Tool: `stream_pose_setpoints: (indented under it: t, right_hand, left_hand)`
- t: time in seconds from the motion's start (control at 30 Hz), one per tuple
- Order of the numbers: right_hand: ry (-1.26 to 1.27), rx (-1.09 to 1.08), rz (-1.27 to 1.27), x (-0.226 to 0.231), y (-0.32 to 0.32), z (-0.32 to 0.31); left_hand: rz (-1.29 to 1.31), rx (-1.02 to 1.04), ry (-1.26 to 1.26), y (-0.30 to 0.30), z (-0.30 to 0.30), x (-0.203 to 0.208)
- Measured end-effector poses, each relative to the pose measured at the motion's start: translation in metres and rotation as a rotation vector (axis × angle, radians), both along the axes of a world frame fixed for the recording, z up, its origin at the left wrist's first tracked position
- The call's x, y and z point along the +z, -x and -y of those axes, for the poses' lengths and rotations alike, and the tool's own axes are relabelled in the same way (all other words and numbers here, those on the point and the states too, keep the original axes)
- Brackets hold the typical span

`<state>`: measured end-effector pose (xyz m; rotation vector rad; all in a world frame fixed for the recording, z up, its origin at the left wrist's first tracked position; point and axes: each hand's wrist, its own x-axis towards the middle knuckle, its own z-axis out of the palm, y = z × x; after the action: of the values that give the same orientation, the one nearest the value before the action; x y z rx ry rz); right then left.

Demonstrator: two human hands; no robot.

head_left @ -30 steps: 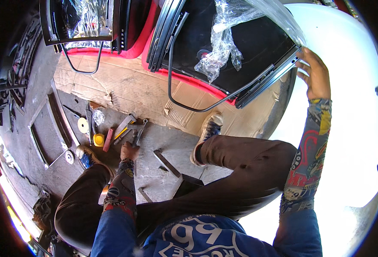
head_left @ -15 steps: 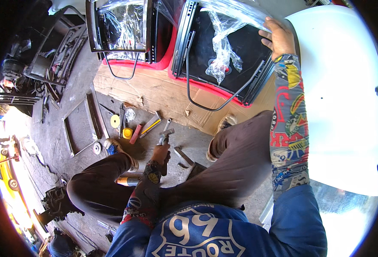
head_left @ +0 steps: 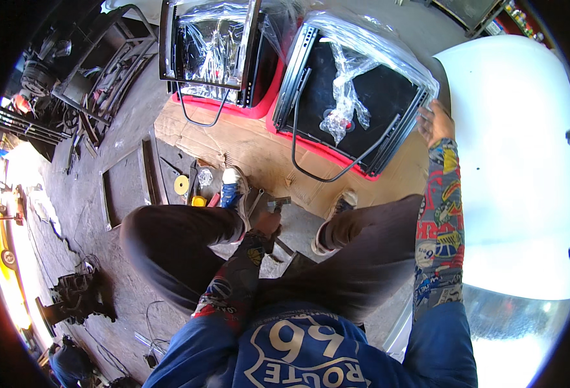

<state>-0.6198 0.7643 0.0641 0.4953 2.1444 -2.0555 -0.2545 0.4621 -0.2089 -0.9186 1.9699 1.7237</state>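
Seat, red-trimmed and with its black face upward, lies on a cardboard sheet, toward the sheet's right edge. Clear film covers the far edge of this seat, and a loose strip of the film lies across the black face. Metal rails run along both sides of the face. A bent black bar projects toward the sheet's near edge. A second seat, also red-trimmed and partly covered in film, lies beside the first, toward the sheet's left corner. A metal frame lies on the concrete floor, left of the sheet.

The operator's right hand is located at the right side of the first seat. Its fingers are released, parted and slightly curled; contact with the seat cannot be determined. The left hand is located between the knees, off the sheet's near edge. Its fingers are clenched around a hammer; the hammer head projects beyond the hand. A wrench is visible near the hammer head. A yellow disc lies on the floor farther left.
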Motion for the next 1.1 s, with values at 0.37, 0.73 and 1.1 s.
stream_pose_setpoints:
  t: [0.37, 0.73, 1.1]
  right_hand:
    - [0.391, -0.094, 0.927, -0.291, -0.121, 0.041]
    - [0.249, 0.044, 1.154, -0.331, -0.133, 0.155]
    - [0.229, -0.222, 1.162, -0.412, -0.116, 0.18]
  left_hand:
    - [0.173, 0.797, -1.375, 0.086, 0.006, 0.1]
    - [0.021, 0.624, -0.734, 0.147, 0.098, 0.275]
    - [0.384, 0.648, -0.777, 0.168, 0.088, 0.124]
